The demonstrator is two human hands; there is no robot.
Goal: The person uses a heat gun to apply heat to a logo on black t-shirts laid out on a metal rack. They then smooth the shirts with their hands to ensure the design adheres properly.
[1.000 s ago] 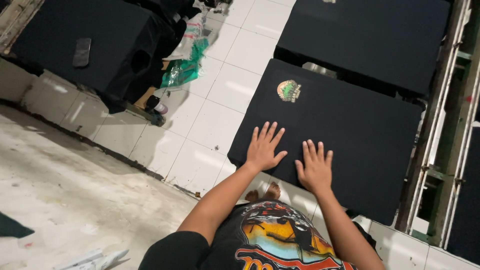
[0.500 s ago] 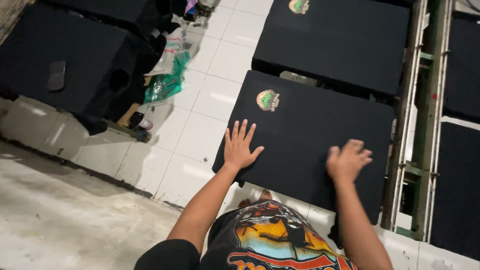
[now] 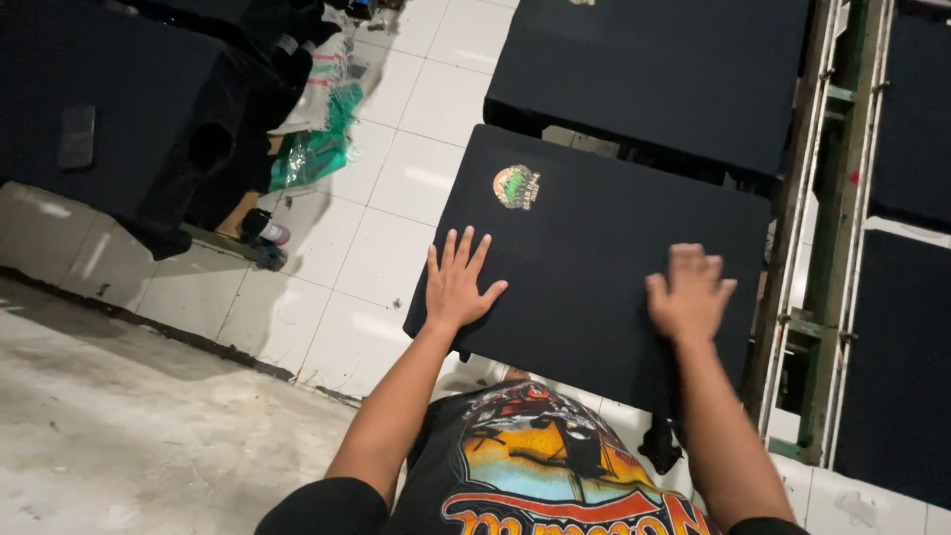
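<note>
Pressing flat on a black shirt (image 3: 594, 248) stretched over a table (image 3: 693, 391) in front: left hand (image 3: 458, 282) with fingers spread wide near the left edge, right hand (image 3: 690, 295) blurred, palm down, near the right edge. Lying well apart, with a small round print (image 3: 517, 186) beyond the left one.

left hand (image 3: 458, 287), right hand (image 3: 690, 295), flat on black shirt (image 3: 584, 248)

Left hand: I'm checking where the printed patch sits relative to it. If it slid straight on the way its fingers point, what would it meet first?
Probably the small round green and gold print on the black garment; the left hand lies flat, fingers aimed roughly toward it, perhaps passing just left.
</note>
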